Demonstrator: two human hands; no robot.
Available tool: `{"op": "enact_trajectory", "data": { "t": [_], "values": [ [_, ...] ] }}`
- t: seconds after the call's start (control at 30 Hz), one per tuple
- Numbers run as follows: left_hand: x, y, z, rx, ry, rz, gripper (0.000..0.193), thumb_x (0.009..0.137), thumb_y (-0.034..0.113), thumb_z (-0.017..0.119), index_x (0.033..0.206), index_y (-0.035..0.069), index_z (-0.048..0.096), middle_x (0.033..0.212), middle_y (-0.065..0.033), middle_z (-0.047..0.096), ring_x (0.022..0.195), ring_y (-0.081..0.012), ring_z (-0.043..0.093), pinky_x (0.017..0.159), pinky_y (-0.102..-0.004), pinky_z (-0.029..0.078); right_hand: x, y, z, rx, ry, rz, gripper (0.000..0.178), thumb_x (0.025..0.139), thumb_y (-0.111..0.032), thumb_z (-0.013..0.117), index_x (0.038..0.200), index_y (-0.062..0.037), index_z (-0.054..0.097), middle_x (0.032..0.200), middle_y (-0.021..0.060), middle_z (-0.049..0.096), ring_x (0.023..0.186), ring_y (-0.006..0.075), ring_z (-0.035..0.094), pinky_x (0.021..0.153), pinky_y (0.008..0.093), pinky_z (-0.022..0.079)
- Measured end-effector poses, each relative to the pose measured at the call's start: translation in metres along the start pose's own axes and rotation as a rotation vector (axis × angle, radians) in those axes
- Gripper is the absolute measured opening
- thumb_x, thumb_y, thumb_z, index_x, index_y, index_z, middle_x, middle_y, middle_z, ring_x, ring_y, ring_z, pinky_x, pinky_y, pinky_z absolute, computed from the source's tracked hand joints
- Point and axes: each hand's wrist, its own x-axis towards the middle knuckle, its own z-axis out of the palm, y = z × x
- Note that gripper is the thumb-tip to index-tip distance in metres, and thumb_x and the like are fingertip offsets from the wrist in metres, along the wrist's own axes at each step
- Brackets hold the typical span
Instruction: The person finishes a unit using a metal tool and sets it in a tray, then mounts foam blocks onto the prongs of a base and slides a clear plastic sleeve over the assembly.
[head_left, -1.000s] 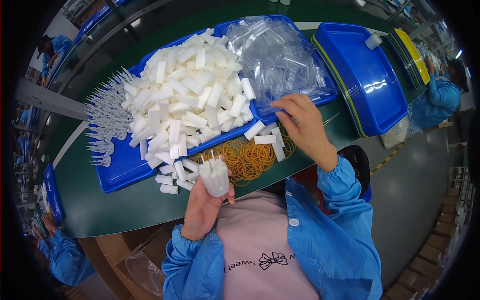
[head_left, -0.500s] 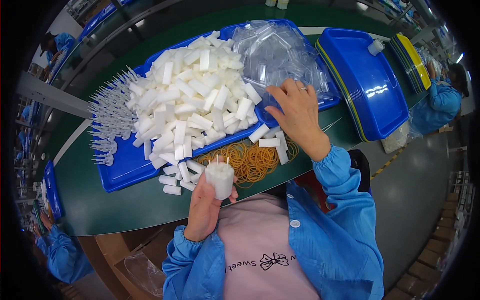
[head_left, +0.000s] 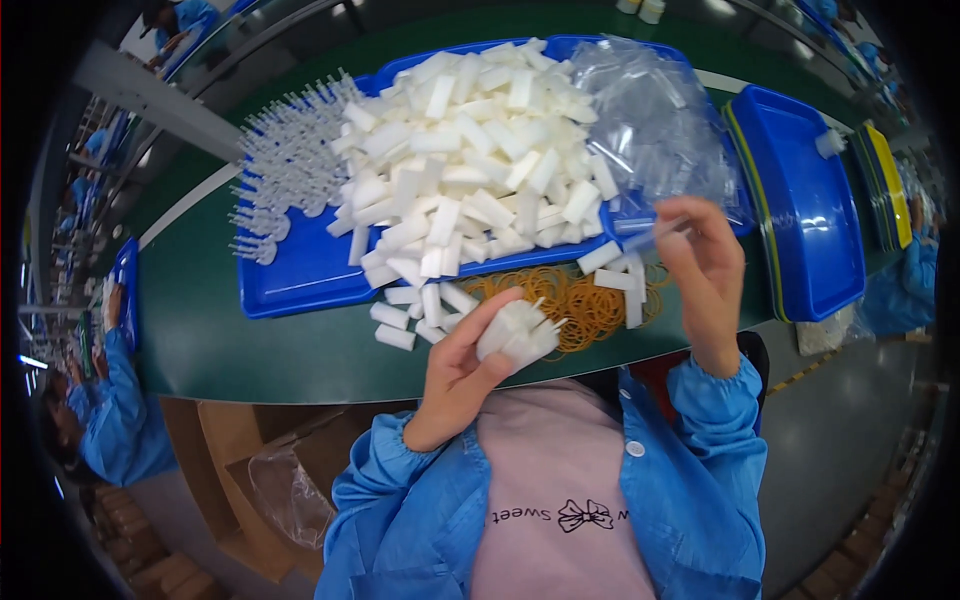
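My left hand [head_left: 452,390] is closed round a white foam bundle [head_left: 515,338], tilted so the thin white prongs at its end point to the right. Above and right of it, my right hand [head_left: 708,285] pinches a clear plastic sleeve [head_left: 645,238] between thumb and fingers, blurred by motion. Behind that hand lies a heap of similar clear sleeves [head_left: 650,120] in a blue tray. A large pile of white foam blocks [head_left: 460,160] fills the tray's middle. Tan rubber bands [head_left: 578,318] lie on the table between my hands.
Pronged white parts [head_left: 290,150] stand at the left of the blue tray [head_left: 300,290]. Loose foam blocks [head_left: 395,337] lie by the front of it. Stacked blue trays [head_left: 800,200] stand at the right. A cardboard box [head_left: 225,470] sits below the table edge. Other people work at both sides.
My right hand has drawn back from the sleeve heap with a clear sleeve in its fingers. My left hand has tipped the foam bundle from upright to pointing right. The whole view has shifted.
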Motion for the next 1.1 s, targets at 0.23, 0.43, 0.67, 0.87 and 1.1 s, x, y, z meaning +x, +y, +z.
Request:
{"op": "enact_trajectory", "data": {
  "t": [0.23, 0.43, 0.67, 0.87, 1.1],
  "values": [
    [0.0, -0.005, 0.002, 0.173, -0.019, 0.156, 0.058, 0.092, 0.032, 0.061, 0.137, -0.001, 0.043, 0.126, -0.0114, 0.051, 0.113, -0.0172, 0.052, 0.095, -0.0289, 0.041, -0.027, -0.019, 0.029, -0.004, -0.108, -0.327, 0.039, 0.076, -0.009, 0.074, 0.11, 0.0007, 0.057, 0.088, 0.009, 0.06, 0.081, 0.0182, 0.055, 0.073, 0.0298, 0.044],
    [-0.003, -0.004, 0.006, 0.139, 0.024, 0.133, 0.06, 0.089, 0.033, 0.064, 0.136, 0.0, 0.045, 0.123, -0.0118, 0.054, 0.111, -0.0173, 0.053, 0.094, -0.0293, 0.041, -0.035, -0.011, 0.044, 0.114, -0.059, -0.293, 0.045, 0.074, -0.013, 0.079, 0.109, -0.0011, 0.053, 0.088, 0.0092, 0.06, 0.076, 0.0149, 0.055, 0.067, 0.0272, 0.044],
    [-0.002, -0.005, 0.003, 0.352, 0.075, 0.278, 0.053, 0.088, 0.031, 0.065, 0.129, 0.0, 0.054, 0.119, -0.0154, 0.06, 0.106, -0.0227, 0.058, 0.091, -0.031, 0.043, -0.043, -0.007, 0.051, 0.192, -0.112, -0.227, 0.042, 0.071, -0.008, 0.081, 0.102, -0.0016, 0.053, 0.087, 0.0089, 0.059, 0.076, 0.0137, 0.056, 0.065, 0.0259, 0.044],
    [0.0, -0.001, 0.003, 0.472, 0.093, 0.337, 0.049, 0.087, 0.027, 0.066, 0.127, 0.0, 0.056, 0.116, -0.0163, 0.061, 0.103, -0.0257, 0.059, 0.089, -0.0319, 0.045, -0.052, 0.001, 0.059, 0.435, -0.034, -0.027, 0.04, 0.071, -0.005, 0.081, 0.101, -0.0021, 0.054, 0.088, 0.0086, 0.058, 0.077, 0.0136, 0.055, 0.066, 0.0254, 0.044],
    [-0.001, 0.0, 0.003, 0.544, 0.091, 0.382, 0.046, 0.086, 0.022, 0.067, 0.125, 0.0, 0.057, 0.114, -0.0169, 0.061, 0.099, -0.0256, 0.06, 0.086, -0.0315, 0.046, -0.054, 0.006, 0.058, 0.374, -0.063, -0.11, 0.041, 0.071, -0.003, 0.08, 0.102, -0.0014, 0.053, 0.092, 0.0097, 0.057, 0.078, 0.0142, 0.056, 0.069, 0.0263, 0.045]
  ]
}}
